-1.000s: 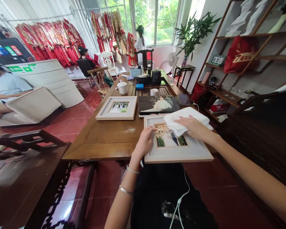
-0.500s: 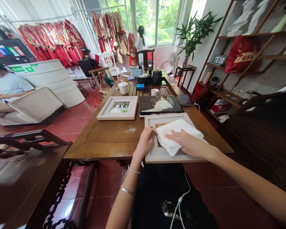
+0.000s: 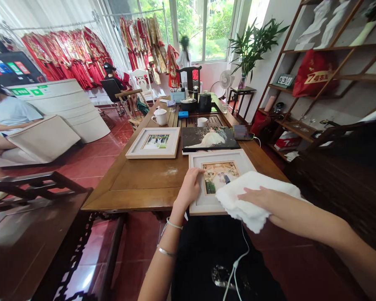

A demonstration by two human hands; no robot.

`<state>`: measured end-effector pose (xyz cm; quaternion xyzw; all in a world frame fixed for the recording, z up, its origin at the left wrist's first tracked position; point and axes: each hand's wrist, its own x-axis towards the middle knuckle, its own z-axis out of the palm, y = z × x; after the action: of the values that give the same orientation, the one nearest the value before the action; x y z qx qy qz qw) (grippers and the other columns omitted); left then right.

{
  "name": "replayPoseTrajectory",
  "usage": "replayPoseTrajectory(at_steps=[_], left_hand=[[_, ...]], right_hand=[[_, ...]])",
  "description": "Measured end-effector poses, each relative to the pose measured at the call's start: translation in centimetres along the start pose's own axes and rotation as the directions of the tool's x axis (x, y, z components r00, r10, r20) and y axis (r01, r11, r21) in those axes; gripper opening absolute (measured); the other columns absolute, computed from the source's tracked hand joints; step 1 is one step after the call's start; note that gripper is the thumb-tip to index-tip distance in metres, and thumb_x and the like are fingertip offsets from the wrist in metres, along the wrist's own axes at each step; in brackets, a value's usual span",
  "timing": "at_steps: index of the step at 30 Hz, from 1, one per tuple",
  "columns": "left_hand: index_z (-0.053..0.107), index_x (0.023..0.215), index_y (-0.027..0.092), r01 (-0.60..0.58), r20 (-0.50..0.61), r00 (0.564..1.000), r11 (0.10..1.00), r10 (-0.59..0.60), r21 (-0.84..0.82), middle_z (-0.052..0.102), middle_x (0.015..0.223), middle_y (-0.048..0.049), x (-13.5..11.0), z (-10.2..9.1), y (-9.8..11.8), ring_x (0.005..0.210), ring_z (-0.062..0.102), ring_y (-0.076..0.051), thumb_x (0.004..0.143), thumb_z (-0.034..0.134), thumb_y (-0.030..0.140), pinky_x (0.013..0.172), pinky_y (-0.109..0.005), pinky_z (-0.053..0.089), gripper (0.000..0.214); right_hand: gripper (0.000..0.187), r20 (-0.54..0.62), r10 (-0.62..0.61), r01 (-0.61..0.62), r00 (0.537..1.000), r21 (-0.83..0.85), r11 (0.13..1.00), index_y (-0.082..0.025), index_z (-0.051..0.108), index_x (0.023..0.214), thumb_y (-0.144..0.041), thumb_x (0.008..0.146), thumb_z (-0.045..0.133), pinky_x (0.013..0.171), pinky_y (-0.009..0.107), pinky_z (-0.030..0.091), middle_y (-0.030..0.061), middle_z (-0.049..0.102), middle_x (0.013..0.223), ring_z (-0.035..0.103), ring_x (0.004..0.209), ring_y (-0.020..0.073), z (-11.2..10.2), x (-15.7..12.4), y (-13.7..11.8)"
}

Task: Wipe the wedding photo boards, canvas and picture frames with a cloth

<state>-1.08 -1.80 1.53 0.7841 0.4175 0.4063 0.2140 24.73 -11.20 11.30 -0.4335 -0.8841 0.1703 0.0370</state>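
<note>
A light wooden picture frame [image 3: 196, 201] with a wedding photo under its pane lies at the near edge of the table. My left hand [image 3: 191, 184] grips its left side, the index finger reaching onto the pane. Under my right hand [image 3: 257, 198] is a white cloth [image 3: 238, 188], bunched and held beneath the fingers. The cloth covers the frame's lower right part and hangs over its right and near edges. My right palm and some fingertips are hidden.
On the wooden table [image 3: 144, 184] are a second framed photo [image 3: 134, 151], a dark photo panel [image 3: 192, 140], a lidded white cup [image 3: 160, 116], a small white cup [image 3: 202, 121] and a black pot [image 3: 204, 102]. A white cable [image 3: 236, 264] hangs below me. Other people sit and stand farther back.
My right hand has slid the cloth right and toward me, past the frame's edge, uncovering most of the photo. My left hand stays on the frame's left side.
</note>
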Motion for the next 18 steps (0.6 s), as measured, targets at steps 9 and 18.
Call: replayPoseTrajectory(at_steps=[9, 18], left_hand=[[0.059, 0.101, 0.019, 0.010, 0.000, 1.000, 1.000, -0.010, -0.014, 0.063, 0.107, -0.0077, 0.0, 0.0, 0.1, 0.108, 0.055, -0.021, 0.069, 0.035, -0.009, 0.098, -0.042, 0.043, 0.049], [0.058, 0.097, 0.019, 0.017, -0.019, 1.000, 0.999, -0.018, -0.029, 0.062, 0.103, -0.0070, 0.0, 0.0, 0.1, 0.106, 0.054, -0.020, 0.070, 0.034, -0.008, 0.098, -0.040, 0.042, 0.045]], right_hand=[[0.068, -0.173, 0.070, -0.130, 0.982, -0.364, 0.922, -0.014, 0.053, 0.130, 0.009, 0.067, 0.039, 0.104, 0.057, 0.033, 0.0139, 0.054, 0.136, 0.039, 0.133, 0.0328, 2.0, 8.1, 5.3], [0.069, 0.034, 0.052, -0.045, 0.998, -0.170, 0.984, -0.017, 0.051, 0.132, 0.007, 0.069, 0.038, 0.102, 0.057, 0.035, 0.0138, 0.057, 0.133, 0.035, 0.135, 0.0330, 1.2, 10.6, 2.4]])
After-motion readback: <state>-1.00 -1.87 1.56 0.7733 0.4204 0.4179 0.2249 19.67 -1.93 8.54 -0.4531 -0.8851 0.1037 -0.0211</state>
